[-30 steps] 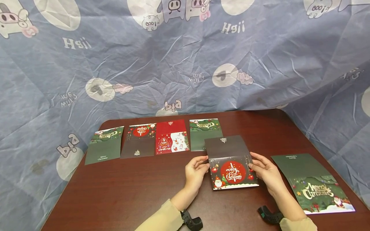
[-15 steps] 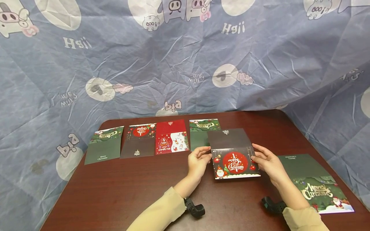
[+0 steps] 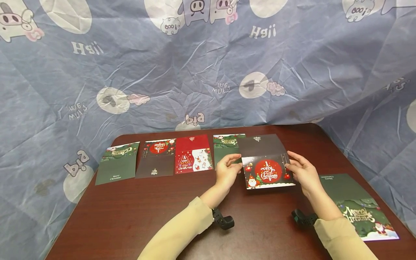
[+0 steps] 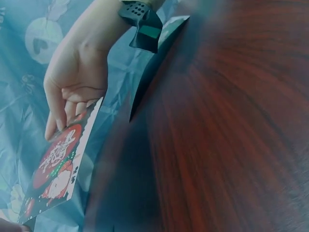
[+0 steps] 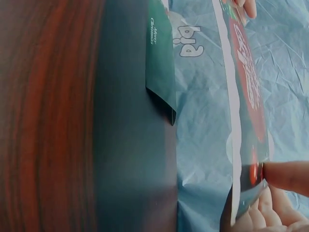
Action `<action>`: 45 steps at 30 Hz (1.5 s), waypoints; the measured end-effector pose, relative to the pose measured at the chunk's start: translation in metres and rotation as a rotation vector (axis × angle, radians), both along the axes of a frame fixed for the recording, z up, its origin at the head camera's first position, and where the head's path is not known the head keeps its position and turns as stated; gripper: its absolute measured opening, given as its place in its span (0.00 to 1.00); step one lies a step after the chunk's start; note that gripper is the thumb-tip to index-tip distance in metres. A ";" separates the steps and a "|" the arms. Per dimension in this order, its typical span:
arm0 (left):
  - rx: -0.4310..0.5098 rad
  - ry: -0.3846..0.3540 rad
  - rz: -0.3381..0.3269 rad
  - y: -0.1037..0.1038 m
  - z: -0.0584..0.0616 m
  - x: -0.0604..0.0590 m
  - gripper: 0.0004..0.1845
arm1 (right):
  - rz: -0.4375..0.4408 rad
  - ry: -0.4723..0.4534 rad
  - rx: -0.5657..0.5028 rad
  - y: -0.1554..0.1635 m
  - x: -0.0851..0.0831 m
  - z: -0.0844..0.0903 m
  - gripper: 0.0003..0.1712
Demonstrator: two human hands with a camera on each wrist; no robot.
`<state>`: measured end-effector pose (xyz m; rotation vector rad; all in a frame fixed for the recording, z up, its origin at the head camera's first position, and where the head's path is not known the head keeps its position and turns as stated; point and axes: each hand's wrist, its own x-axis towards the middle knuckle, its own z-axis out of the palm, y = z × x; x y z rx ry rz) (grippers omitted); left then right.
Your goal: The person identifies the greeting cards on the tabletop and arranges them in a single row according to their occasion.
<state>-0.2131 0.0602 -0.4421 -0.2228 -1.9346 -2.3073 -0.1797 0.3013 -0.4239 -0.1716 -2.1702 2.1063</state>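
An unfolded dark grey Christmas card (image 3: pixel 267 172) with a red circle and gold lettering is held between both hands. My left hand (image 3: pixel 226 172) pinches its left edge near the crease, and my right hand (image 3: pixel 303 172) pinches the right edge at about the same height. The wrist views show the card (image 4: pixel 57 159) raised off the table, its white lower border tilted. In the right wrist view the right thumb (image 5: pixel 289 176) presses the printed face while the other fingers sit behind it. Part of a green card (image 3: pixel 224 153) is hidden behind the held card.
Along the back of the brown table (image 3: pixel 136 213) lie a green card (image 3: pixel 117 165), a dark grey card (image 3: pixel 155 164) and a red card (image 3: pixel 193 144), all unfolded. Another green card (image 3: pixel 367 213) lies at the right, partly under the right forearm. A patterned blue cloth (image 3: pixel 182 72) hangs behind.
Both hands have carried the dark grey card away from the body and slightly right, toward the back of the table. It now covers more of the back green card. The grip stays the same.
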 end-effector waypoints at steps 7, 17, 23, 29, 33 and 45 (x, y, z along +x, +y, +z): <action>-0.037 -0.022 -0.011 0.006 0.002 -0.011 0.16 | -0.075 -0.011 -0.005 -0.002 -0.014 0.001 0.30; 0.000 -0.089 0.029 0.018 0.002 -0.028 0.16 | -0.152 -0.051 0.038 -0.002 -0.033 0.002 0.30; 0.013 -0.136 0.047 0.022 0.003 -0.033 0.14 | -0.179 -0.061 0.006 -0.001 -0.043 0.001 0.30; 0.037 -0.161 0.024 0.024 0.002 -0.037 0.13 | -0.199 -0.074 0.024 0.000 -0.046 0.001 0.30; 0.039 -0.165 0.020 0.026 0.001 -0.039 0.14 | -0.214 -0.092 0.037 0.000 -0.049 -0.001 0.30; 0.005 -0.195 -0.005 0.035 0.006 -0.046 0.14 | -0.279 -0.148 0.035 0.007 -0.060 -0.006 0.30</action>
